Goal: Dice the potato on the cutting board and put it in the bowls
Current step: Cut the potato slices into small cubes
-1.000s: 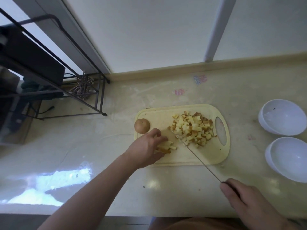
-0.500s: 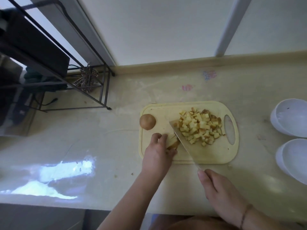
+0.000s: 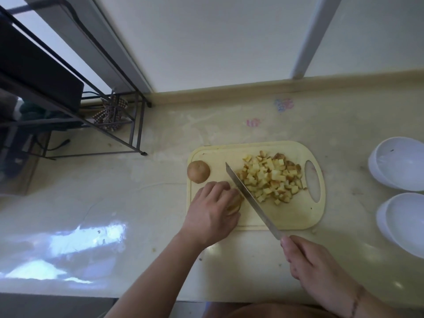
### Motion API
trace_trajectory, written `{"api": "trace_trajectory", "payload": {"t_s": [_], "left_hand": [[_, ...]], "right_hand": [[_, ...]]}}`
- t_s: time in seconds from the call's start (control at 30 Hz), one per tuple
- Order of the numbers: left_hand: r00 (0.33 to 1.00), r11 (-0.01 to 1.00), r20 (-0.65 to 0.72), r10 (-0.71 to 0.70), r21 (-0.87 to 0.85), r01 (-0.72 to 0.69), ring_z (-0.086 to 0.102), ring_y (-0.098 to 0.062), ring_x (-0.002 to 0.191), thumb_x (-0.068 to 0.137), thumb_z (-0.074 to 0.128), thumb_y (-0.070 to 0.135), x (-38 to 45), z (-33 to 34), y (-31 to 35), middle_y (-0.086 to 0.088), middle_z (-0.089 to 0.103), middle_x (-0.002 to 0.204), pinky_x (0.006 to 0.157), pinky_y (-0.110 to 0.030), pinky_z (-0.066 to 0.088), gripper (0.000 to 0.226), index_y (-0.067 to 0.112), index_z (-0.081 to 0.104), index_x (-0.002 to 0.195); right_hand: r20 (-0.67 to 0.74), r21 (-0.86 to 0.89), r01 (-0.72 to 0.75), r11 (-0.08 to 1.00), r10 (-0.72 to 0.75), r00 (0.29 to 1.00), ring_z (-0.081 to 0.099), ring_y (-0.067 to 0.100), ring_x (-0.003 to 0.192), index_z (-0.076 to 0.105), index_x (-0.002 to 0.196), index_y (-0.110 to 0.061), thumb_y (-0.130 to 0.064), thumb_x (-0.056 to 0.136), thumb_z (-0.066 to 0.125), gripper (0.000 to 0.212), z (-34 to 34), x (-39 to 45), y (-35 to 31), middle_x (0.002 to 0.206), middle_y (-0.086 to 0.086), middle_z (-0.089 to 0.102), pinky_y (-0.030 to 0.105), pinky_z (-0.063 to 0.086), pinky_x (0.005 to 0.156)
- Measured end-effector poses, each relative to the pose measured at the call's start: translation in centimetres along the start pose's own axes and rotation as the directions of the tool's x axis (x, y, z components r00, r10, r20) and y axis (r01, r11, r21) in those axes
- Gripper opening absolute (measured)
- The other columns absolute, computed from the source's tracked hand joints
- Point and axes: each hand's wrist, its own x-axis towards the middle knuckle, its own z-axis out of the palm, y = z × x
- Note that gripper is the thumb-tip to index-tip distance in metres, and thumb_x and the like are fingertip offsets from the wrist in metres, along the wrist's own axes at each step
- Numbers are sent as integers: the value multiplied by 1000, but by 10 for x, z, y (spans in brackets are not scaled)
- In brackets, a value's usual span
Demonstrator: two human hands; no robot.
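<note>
A pale yellow cutting board (image 3: 291,216) lies on the counter. A heap of diced potato (image 3: 271,177) covers its right half. My left hand (image 3: 212,213) holds down a potato piece (image 3: 235,205) at the board's left side, fingers curled over it. My right hand (image 3: 314,260) grips the handle of a long knife (image 3: 249,197), whose blade lies diagonally across the board right beside the held piece. A whole small potato (image 3: 198,171) sits at the board's left edge. Two white bowls, one farther (image 3: 399,165) and one nearer (image 3: 403,222), stand to the right.
A black metal rack (image 3: 96,106) with dark items stands at the back left of the counter. The wall and a raised ledge (image 3: 252,90) run along the back. The counter's front edge is just below my forearms.
The knife blade has swung from among the diced pieces to lie against the piece under my left hand. My right hand has come in closer to the board.
</note>
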Motion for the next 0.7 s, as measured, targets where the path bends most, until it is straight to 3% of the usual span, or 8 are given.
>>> {"api": "trace_trajectory", "payload": {"t_s": [0.13,0.3,0.37,0.43,0.47,0.57,0.6,0.7], "left_hand": [[991,991,-87,103,-80,-110,59,-30,101,87,74,20,-2,12,-5,-9,63,114,84,-38,52,22,9,71,106],[982,987,-147,118,-89,-132,61,-31,100,88,74,15,-3,19,-2,-9,67,111,88,-33,51,16,8,74,102],[981,986,-146,125,-92,-139,61,-32,101,88,74,15,-2,19,-3,-9,67,111,89,-33,51,16,7,75,103],[980,984,-143,137,-94,-152,61,-32,100,88,75,14,-1,18,-5,-10,67,111,90,-33,51,16,7,75,102],[979,982,-144,143,-99,-158,61,-32,100,89,75,14,-1,18,-6,-10,67,111,91,-33,50,16,6,75,102],[977,978,-156,147,-126,-167,61,-31,101,90,75,14,-1,19,-8,-10,68,111,96,-30,48,15,5,74,102],[976,977,-161,145,-134,-167,61,-31,101,90,74,14,-2,20,-9,-10,68,111,97,-29,48,15,4,74,102],[973,974,-175,153,-139,-178,61,-29,102,89,75,14,-1,20,-10,-10,68,111,100,-28,46,16,4,74,101]], "right_hand": [[29,-32,10,999,-9,1000,40,8,50,44,69,-15,-76,86,41,63,-3,-7,-2,50,-2,45,29,36,56],[36,-107,-38,994,42,998,52,12,56,42,64,-19,-49,98,44,45,-5,-12,-1,57,2,56,30,41,62],[44,-133,-49,990,55,998,55,13,62,44,75,-19,-59,97,42,46,-4,-17,1,62,-3,59,25,40,61],[48,-153,-47,987,55,997,56,8,67,44,84,-28,-91,79,24,66,-5,-20,-3,69,-9,62,22,40,65],[41,-183,-43,982,51,998,57,7,70,45,84,-26,-96,73,18,76,-5,-21,-2,73,-10,63,21,41,67],[20,-252,-82,964,90,996,59,13,81,51,81,-14,-62,97,38,53,-6,-19,1,75,-6,63,20,41,73],[43,-264,-80,961,95,995,58,14,81,49,78,-14,-63,96,35,54,-5,-15,-1,74,-11,63,22,40,71],[106,-232,-15,973,40,994,57,11,70,46,72,-20,-98,69,5,88,4,0,-5,80,-23,63,25,40,65]]}}
